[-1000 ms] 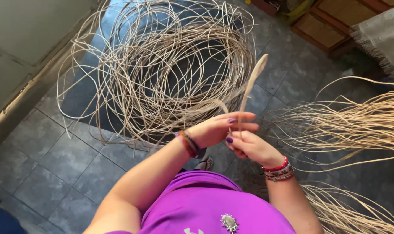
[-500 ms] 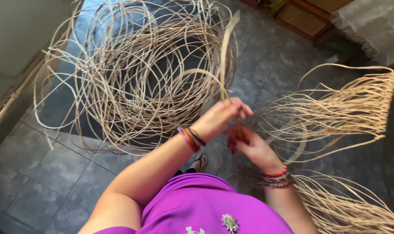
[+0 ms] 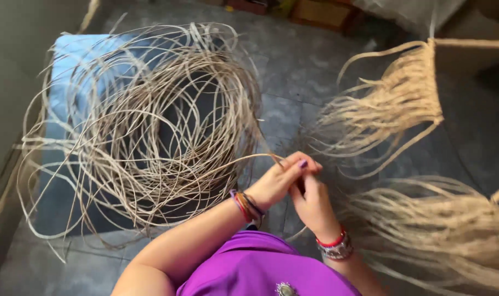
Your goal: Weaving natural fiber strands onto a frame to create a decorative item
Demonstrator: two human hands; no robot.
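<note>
My left hand [image 3: 279, 182] and my right hand [image 3: 311, 201] meet in front of me, fingers pinched together on one thin pale cane strand [image 3: 235, 160]. That strand runs left from my fingertips into a big loose coil of cane strands [image 3: 145, 131] lying on the grey tiled floor. Bracelets ring both wrists. The strand's end is hidden between my fingers.
Two bundles of pale cane strips hang at the right, one upper [image 3: 397, 98], one lower [image 3: 452, 230]. A blue mat [image 3: 68, 60] lies under the coil's far left. A wall [image 3: 19, 66] runs along the left. Wooden furniture [image 3: 320, 11] stands at the top.
The strand that stood upright from my hands now bends down to the left into the coil. My hands have come closer together, and the view has shifted right.
</note>
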